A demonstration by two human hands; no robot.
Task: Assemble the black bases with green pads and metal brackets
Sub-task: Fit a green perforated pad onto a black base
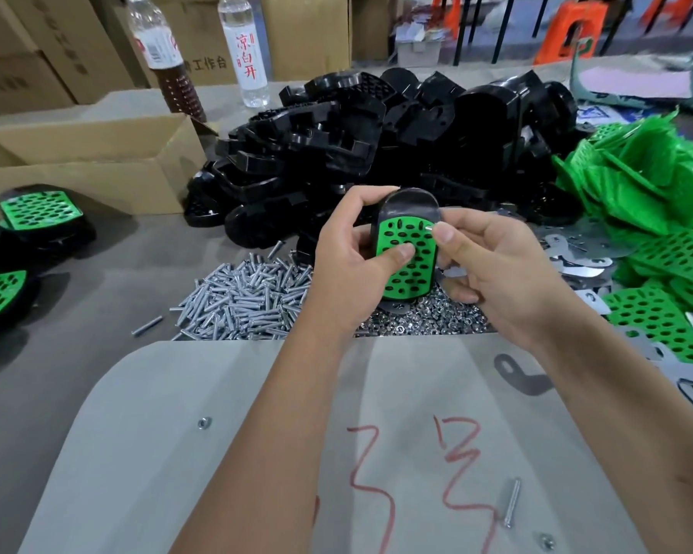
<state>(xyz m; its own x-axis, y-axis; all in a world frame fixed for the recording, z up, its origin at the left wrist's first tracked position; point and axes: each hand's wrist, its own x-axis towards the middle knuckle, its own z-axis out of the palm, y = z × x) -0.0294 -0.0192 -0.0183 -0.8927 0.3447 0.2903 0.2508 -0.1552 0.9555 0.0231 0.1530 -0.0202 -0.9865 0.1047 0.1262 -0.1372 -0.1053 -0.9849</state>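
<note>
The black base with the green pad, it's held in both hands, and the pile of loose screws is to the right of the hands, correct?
Not quite. In the head view the screw pile lies left of the hands, not right. The left hand does hold the black base, and the right hand pinches at its pad.

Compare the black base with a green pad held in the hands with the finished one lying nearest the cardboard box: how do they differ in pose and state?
The held base is lifted upright above the table, while the base by the box lies flat on a stack. The left hand grips the held one and the right hand pinches a small metal part at its pad; nothing touches the other. Both are black with a perforated green pad facing up.
</note>
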